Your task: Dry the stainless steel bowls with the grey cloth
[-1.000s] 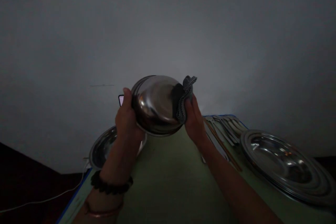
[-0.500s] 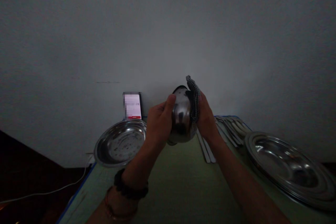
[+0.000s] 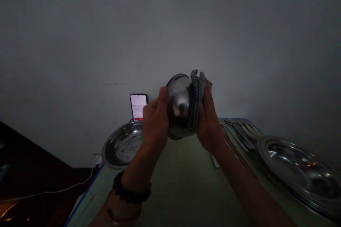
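Through the head camera I see a metal bowl (image 3: 179, 104) held above the middle of the green table (image 3: 181, 191). It is tipped on its side, its rim toward my left hand (image 3: 156, 122). The rounded outer wall is smooth silver, with a pale glare at its centre and a darker, brownish band beneath; its inside is hidden from me. My left hand grips the rim side, thumb uppermost. My right hand (image 3: 209, 124) holds a bunched, black-and-white patterned cloth (image 3: 196, 99) against the opposite side, fingers fairly straight. On the table's left side sits a shallow metal basin (image 3: 106, 152); on its right, stacked metal dishes (image 3: 298, 166).
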